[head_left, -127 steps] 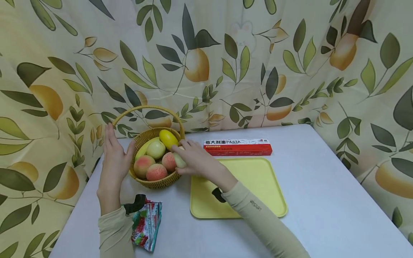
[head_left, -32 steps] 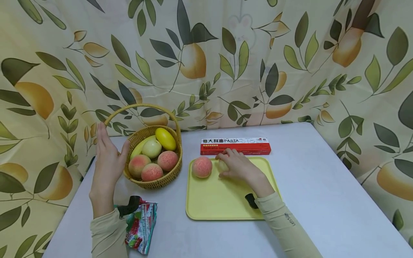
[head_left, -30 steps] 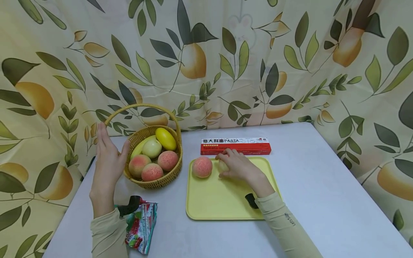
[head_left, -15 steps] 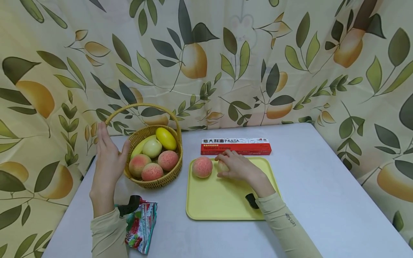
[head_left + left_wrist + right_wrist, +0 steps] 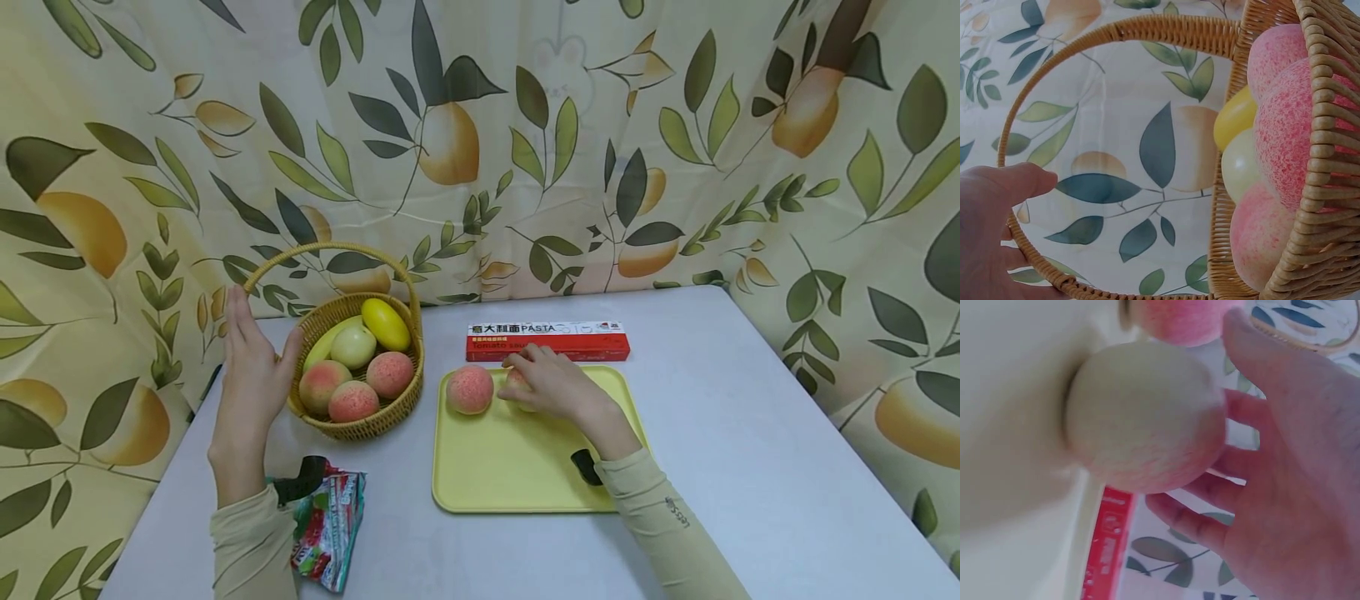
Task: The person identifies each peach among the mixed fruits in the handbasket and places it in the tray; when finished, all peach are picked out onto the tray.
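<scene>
Left hand [image 5: 251, 379]: fingers straight, gripping nothing, beside basket handle [image 5: 330, 245]
Right hand [image 5: 558, 387]: loosely spread around peach [image 5: 1141, 419], eleven o'clock on tray [image 5: 487, 479]

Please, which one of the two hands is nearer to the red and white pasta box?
The right. The right hand is at a peach on the yellow tray, just in front of the pasta box. The left hand is farther away, at the left side of the basket.
</scene>
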Demonstrator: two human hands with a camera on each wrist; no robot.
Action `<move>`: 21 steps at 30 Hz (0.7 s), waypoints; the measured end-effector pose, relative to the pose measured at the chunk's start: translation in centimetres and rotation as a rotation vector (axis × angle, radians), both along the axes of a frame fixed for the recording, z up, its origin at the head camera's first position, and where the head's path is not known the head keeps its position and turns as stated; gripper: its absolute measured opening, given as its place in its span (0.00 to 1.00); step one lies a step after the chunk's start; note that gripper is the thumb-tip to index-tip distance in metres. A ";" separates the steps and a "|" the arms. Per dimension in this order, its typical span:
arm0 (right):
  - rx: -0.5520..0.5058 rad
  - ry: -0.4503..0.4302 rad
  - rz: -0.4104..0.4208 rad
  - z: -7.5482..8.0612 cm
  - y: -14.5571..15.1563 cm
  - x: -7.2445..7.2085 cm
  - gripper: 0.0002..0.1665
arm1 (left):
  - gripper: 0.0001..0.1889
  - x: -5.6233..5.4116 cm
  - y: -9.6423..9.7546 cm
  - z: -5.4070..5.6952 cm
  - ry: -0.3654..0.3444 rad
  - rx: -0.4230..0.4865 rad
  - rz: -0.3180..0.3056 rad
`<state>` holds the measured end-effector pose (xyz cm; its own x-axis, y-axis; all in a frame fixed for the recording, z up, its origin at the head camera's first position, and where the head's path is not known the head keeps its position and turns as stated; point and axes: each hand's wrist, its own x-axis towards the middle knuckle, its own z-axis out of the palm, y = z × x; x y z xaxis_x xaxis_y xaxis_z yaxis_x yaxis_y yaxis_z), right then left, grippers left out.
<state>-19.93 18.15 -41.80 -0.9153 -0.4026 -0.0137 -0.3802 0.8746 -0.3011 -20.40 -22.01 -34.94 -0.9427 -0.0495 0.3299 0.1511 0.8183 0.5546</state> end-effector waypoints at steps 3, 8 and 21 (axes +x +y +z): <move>-0.002 0.035 -0.017 0.7 -0.5 0.4 0.35 | 0.48 0.0 0.1 -0.1 -0.012 0.002 -0.003; -0.002 0.103 0.006 2.4 -3.0 1.1 0.33 | 0.48 0.0 -0.3 0.2 -0.007 0.001 -0.002; 0.092 0.261 0.316 3.0 -16.8 1.5 0.36 | 0.48 0.0 -0.3 0.1 -0.028 0.044 -0.021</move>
